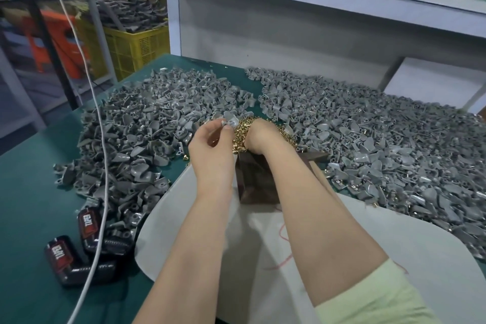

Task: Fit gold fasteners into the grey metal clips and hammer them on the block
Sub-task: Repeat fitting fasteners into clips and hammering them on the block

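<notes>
Fingers (210, 125), left hand (210, 150): thumb and fingertips pinch one grey clip (232, 121), held just above the gold heap
Fingers, right hand (260, 137): pushed down into the gold fasteners (239, 138) and hidden; cannot tell if they grasp any
Block (256, 181): dark brown, between the forearms, on the near side of the fasteners
Loose clips: left heap (142, 126) and right heap (381, 139) flank the hands on the green worktop (34, 179)
White cable (101, 139): crosses the left heap
</notes>
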